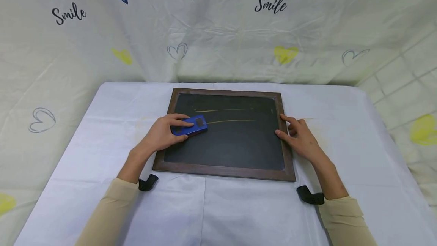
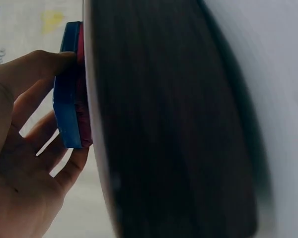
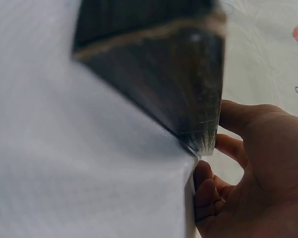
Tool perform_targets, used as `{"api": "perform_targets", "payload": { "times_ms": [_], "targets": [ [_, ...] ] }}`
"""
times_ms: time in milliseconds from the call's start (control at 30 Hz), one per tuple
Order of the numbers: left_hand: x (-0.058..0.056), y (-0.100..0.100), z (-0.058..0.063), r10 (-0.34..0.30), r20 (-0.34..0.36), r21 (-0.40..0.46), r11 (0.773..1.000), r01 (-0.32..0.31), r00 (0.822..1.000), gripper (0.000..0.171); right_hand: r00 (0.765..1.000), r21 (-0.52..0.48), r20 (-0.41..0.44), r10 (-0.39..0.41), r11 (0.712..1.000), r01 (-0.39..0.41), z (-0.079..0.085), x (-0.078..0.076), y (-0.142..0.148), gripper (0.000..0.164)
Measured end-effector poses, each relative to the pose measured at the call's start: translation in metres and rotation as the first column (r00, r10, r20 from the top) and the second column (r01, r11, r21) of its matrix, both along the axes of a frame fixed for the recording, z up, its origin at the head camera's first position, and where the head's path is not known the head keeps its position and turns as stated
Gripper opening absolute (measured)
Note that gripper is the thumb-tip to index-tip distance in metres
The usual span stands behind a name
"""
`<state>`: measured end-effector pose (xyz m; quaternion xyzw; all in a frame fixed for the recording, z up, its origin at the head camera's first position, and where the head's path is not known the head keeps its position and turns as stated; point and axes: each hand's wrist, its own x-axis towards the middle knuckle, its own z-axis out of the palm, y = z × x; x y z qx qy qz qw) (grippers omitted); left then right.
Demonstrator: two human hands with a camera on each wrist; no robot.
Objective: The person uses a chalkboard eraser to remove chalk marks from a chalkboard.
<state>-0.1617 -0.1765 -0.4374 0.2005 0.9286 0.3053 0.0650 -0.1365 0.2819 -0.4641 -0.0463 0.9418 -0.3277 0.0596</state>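
Observation:
A small chalkboard (image 1: 225, 143) with a brown wooden frame lies on the table, bearing two thin yellow chalk lines (image 1: 232, 121). My left hand (image 1: 162, 134) grips a blue chalkboard eraser (image 1: 199, 122) between thumb and fingers, over the board's left side. In the left wrist view the eraser's dark red felt side (image 2: 83, 116) faces the board surface. At the right edge of the frame, my right hand (image 1: 302, 137) holds the wood, thumb on top and index finger farther up the edge. Its other fingers curl low beside the frame in the right wrist view.
A white cloth (image 1: 239, 208) covers the table under the board. Behind the table's far edge hangs a pale curtain (image 1: 225, 29) printed with hearts and "Smile". Black wrist devices (image 1: 310, 196) stick out from both sleeves near the board's front corners.

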Motion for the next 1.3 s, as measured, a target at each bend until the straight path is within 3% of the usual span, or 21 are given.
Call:
{"api": "perform_targets", "payload": {
  "times_ms": [700, 1300],
  "targets": [
    [-0.015, 0.035, -0.006, -0.044, -0.006, 0.036, 0.998, 0.044, 0.999, 0.04, 1.0, 0.004, 0.008, -0.005, 1.0, 0.005, 0.0, 0.002, 0.0, 0.071],
    [-0.017, 0.048, 0.006, -0.056, 0.051, -0.067, 0.996, 0.06, 0.997, 0.043, 1.0, 0.011, 0.0, -0.007, 1.0, 0.007, 0.002, 0.001, -0.002, 0.071]
  ]
}}
